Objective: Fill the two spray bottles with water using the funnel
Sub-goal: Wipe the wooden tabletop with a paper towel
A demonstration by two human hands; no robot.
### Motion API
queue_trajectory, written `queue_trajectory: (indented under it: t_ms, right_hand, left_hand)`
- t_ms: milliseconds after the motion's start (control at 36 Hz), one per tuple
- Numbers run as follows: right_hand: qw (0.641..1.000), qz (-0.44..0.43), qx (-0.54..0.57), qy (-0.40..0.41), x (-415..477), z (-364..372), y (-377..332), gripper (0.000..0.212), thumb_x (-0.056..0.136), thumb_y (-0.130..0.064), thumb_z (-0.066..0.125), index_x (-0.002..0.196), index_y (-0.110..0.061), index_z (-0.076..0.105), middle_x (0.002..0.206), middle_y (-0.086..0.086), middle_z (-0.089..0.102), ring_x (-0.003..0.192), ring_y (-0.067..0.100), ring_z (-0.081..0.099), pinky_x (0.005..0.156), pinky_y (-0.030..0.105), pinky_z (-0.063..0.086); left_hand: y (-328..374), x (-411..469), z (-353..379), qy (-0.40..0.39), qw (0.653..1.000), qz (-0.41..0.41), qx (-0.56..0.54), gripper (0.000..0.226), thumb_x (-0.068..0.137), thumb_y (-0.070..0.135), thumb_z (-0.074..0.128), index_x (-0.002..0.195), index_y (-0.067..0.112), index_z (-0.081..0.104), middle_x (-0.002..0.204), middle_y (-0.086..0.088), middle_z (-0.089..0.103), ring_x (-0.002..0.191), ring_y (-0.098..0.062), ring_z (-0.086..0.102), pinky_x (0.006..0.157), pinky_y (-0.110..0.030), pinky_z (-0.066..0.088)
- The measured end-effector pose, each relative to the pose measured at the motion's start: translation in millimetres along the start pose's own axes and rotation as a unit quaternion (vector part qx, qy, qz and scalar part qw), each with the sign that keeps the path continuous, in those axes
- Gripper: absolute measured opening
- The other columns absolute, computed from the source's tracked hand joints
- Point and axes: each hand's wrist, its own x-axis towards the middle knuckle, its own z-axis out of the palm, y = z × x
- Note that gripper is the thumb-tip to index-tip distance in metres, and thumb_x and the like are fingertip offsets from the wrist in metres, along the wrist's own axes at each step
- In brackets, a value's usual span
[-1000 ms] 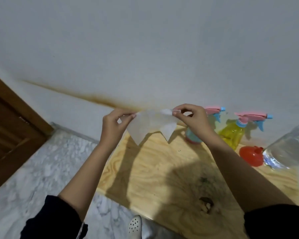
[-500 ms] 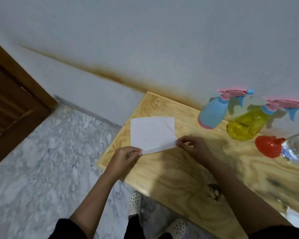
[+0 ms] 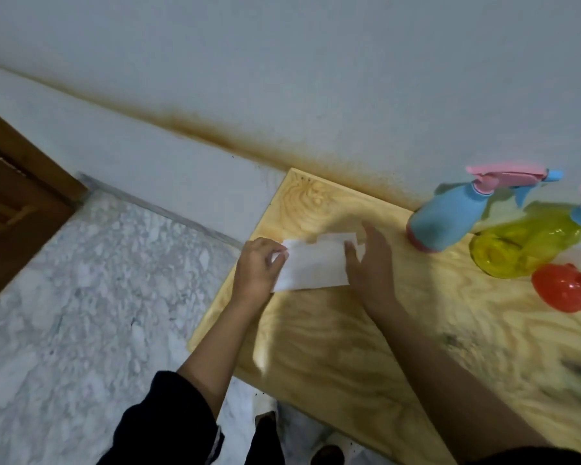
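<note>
Spray bottles, blue (image 3: 445, 218) and yellow (image 3: 525, 246), beyond my flat right fingers (image 3: 351, 255); left fingers (image 3: 277, 255) pinching tissue (image 3: 312, 266) on desk (image 3: 349, 347).

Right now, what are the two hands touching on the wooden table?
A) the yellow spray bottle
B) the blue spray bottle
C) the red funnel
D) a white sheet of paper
D: the left hand grips one end of the white sheet of paper and the right hand lies flat on the other end, while the bottles and funnel stand untouched to the right.
</note>
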Motion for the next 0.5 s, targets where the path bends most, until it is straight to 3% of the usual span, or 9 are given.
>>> queue_trajectory:
  t_ms: [56,139,222,333,417,500]
  right_hand:
    - [0.999,0.009,-0.044,-0.031,-14,28,-1,0.062,0.099,-0.037,0.038,0.150,-0.012,0.012,0.159,0.009,0.011,0.146,0.023,0.010,0.117,0.033,0.007]
    - [0.989,0.052,-0.136,-0.020,-25,63,-1,0.076,0.097,-0.050,0.031,0.149,-0.007,-0.005,0.158,0.016,-0.009,0.147,0.026,-0.009,0.117,0.037,-0.007]
    - [0.981,0.069,-0.181,0.034,-29,82,-8,0.087,0.092,-0.061,0.024,0.148,-0.002,-0.008,0.157,0.021,-0.012,0.146,0.030,-0.013,0.115,0.041,-0.012]
    - [0.972,0.072,-0.209,0.078,-40,99,-12,0.093,0.087,-0.067,0.019,0.147,-0.001,-0.008,0.156,0.022,-0.012,0.145,0.030,-0.015,0.115,0.046,-0.010]
    - [0.970,0.099,-0.209,0.078,-46,112,-12,0.098,0.084,-0.071,0.017,0.147,0.001,-0.010,0.155,0.023,-0.014,0.144,0.030,-0.018,0.116,0.043,-0.014]
    - [0.967,0.104,-0.217,0.089,-36,118,-14,0.100,0.084,-0.070,0.018,0.146,0.004,-0.005,0.156,0.024,-0.006,0.146,0.031,-0.009,0.114,0.036,-0.018]
  left_hand:
    - [-8,-5,5,0.016,0.999,0.025,0.041,0.021,0.089,0.015,0.062,0.108,0.009,0.068,0.113,-0.006,0.064,0.108,-0.024,0.053,0.092,-0.033,0.044]
    - [-15,-15,0,0.011,0.998,0.014,0.064,0.041,0.098,0.029,0.042,0.133,0.011,0.052,0.138,-0.006,0.052,0.129,-0.020,0.043,0.107,-0.029,0.030]
    - [-28,-29,-12,-0.016,0.996,-0.008,0.087,0.051,0.099,0.035,0.029,0.143,0.011,0.038,0.149,-0.006,0.039,0.140,-0.017,0.030,0.115,-0.032,0.022]
    - [-46,-41,-23,-0.054,0.988,0.020,0.143,0.054,0.099,0.033,0.027,0.147,0.009,0.030,0.152,-0.008,0.033,0.142,-0.020,0.027,0.113,-0.044,0.029]
    - [-52,-43,-25,-0.070,0.986,0.036,0.146,0.055,0.099,0.035,0.024,0.149,0.011,0.024,0.156,-0.002,0.024,0.144,-0.014,0.020,0.114,-0.039,0.025]
    - [-55,-43,-23,-0.075,0.982,0.053,0.164,0.053,0.099,0.031,0.023,0.148,0.009,0.025,0.156,0.001,0.018,0.145,-0.009,0.012,0.115,-0.030,0.016]
